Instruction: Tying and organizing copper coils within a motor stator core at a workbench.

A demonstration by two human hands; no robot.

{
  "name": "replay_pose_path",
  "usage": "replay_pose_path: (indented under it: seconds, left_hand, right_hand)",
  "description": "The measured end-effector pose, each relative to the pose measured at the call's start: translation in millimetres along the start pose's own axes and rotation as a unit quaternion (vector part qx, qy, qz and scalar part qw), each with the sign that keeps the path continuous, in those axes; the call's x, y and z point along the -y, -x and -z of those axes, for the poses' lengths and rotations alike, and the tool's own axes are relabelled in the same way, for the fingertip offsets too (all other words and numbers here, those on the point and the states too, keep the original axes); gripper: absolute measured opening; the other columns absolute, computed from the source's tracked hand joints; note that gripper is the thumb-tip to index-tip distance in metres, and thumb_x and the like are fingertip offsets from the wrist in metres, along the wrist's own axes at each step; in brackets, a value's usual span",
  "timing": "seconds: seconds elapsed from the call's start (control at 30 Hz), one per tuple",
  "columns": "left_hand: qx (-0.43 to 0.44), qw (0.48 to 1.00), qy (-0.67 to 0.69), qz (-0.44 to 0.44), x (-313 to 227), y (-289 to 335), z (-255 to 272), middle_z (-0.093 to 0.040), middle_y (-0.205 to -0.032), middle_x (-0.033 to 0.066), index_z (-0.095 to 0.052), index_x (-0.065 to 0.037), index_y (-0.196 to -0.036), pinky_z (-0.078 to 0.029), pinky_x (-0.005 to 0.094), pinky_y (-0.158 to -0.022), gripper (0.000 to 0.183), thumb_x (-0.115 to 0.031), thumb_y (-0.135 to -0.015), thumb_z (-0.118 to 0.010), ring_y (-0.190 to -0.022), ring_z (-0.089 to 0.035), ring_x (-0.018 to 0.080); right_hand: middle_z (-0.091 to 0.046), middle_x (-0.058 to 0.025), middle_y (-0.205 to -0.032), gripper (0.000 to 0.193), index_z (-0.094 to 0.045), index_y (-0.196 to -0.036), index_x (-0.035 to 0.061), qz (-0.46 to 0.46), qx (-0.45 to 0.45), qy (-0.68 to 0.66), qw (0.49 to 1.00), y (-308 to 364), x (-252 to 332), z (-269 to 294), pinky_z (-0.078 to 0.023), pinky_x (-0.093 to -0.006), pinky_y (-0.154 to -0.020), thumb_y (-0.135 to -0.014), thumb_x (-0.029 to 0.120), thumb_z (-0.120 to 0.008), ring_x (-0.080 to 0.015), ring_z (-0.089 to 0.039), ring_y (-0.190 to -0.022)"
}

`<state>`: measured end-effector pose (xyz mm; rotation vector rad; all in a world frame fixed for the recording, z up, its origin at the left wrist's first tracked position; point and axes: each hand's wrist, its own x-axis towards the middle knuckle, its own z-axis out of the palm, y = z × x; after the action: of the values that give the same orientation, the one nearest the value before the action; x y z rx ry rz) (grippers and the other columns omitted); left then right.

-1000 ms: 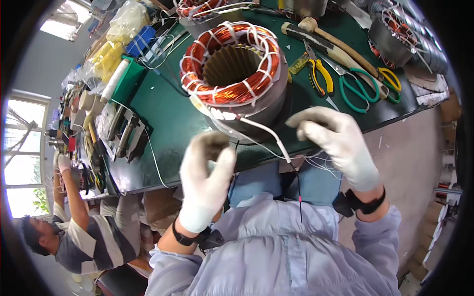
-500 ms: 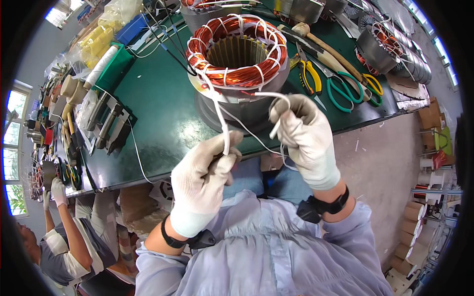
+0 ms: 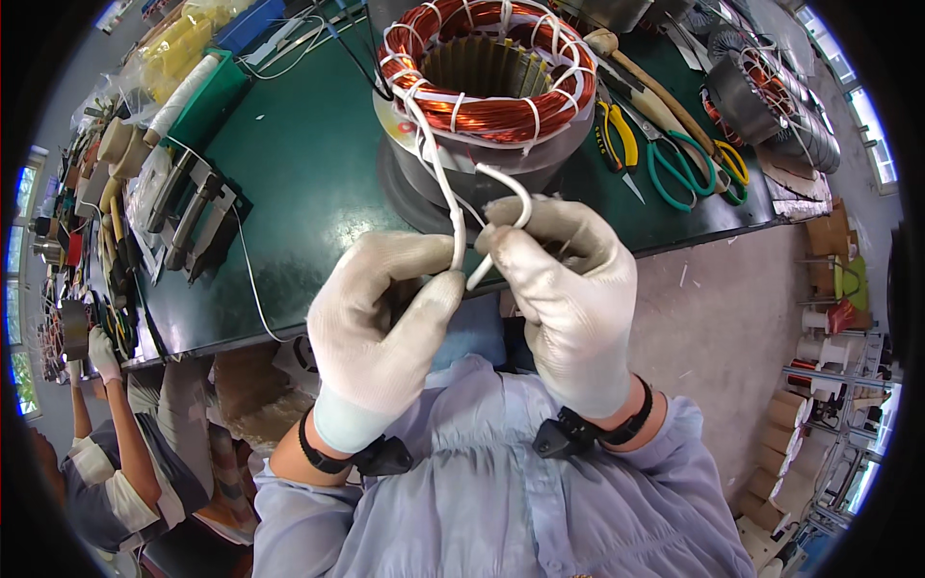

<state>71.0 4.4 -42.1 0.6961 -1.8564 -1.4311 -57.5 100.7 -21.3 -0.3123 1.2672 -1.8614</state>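
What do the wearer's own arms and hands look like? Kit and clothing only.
Left hand and right hand: matching white knit gloves, greyish smudges around the fingers, pale bluish cuffs. Each wrist has a black strap with a chunky black module. Sleeves: long, loose, pale grey-lavender fabric, ending short of the straps.

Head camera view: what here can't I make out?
All in the head view:
- Middle of the right white tube: hidden by the right hand.
- Bottom of the bore: hidden by near copper winding.
- Co-worker: head partly cut off by the dark left rim.
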Motion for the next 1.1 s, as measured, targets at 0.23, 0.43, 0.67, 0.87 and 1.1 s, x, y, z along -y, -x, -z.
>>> replay_pose_path:
  seconds: [0.23,0.43,0.67,0.87,1.1]
  left_hand:
    - [0.046,0.994,0.065,0.071,-3.6,-10.3,10.0,-0.071,-0.094,0.0077,-0.074,0.004,-0.104,-0.048,0.0252,-0.074,0.019,-0.009,-0.089,-0.073,-0.083,-0.062,0.0092]
    - [0.041,0.951,0.198,0.235,-14.1,-6.0,-0.3,-0.068,-0.085,0.0039,-0.072,0.003,-0.101,-0.048,0.0230,-0.066,0.015,-0.009,-0.092,-0.069,-0.072,-0.060,0.0069]
    - [0.040,0.991,-0.122,-0.031,-20.1,-5.2,-5.2,-0.069,-0.085,0.0117,-0.072,-0.001,-0.099,-0.053,0.0312,-0.068,0.011,-0.006,-0.090,-0.068,-0.072,-0.068,0.0203]
    - [0.059,0.981,-0.159,-0.097,-21.7,-11.6,-19.6,-0.065,-0.080,0.0109,-0.071,0.001,-0.095,-0.050,0.0290,-0.065,0.009,-0.001,-0.087,-0.068,-0.068,-0.062,0.0175]
    - [0.081,0.972,-0.192,-0.106,-16.8,-21.2,-20.8,-0.067,-0.083,0.0156,-0.071,-0.004,-0.096,-0.054,0.0372,-0.065,0.012,-0.002,-0.085,-0.071,-0.071,-0.068,0.0328]
  right_hand:
    - [-0.072,-0.0080,-0.101,0.017,-0.070,-0.110,-0.0058,0.122,-0.016,-0.015,0.992,-4.4,-14.3,-5.5,-0.056,-0.0229,-0.081,-0.093,-0.003,-0.070,-0.0105,-0.069,-0.089]
    - [-0.069,-0.0021,-0.093,0.026,-0.070,-0.113,-0.0049,0.065,0.016,0.047,0.997,-7.9,-2.9,-4.2,-0.047,-0.0170,-0.067,-0.095,0.013,-0.073,-0.0034,-0.058,-0.076]
    - [-0.063,-0.0016,-0.094,0.042,-0.057,-0.134,-0.0062,-0.149,0.209,-0.203,0.945,-29.4,15.9,31.9,-0.026,-0.0185,-0.050,-0.108,0.026,-0.051,-0.0004,-0.031,-0.056]
    - [-0.068,-0.0060,-0.101,0.035,-0.056,-0.140,0.0107,-0.171,0.206,-0.408,0.873,-32.5,-3.3,43.5,-0.032,-0.0202,-0.047,-0.110,0.027,-0.048,-0.0029,-0.030,-0.049]
    - [-0.064,-0.0064,-0.104,0.038,-0.055,-0.131,-0.0035,0.011,0.041,-0.043,0.998,-23.4,6.7,43.4,-0.026,-0.0177,-0.049,-0.103,0.023,-0.060,-0.0005,-0.034,-0.054]
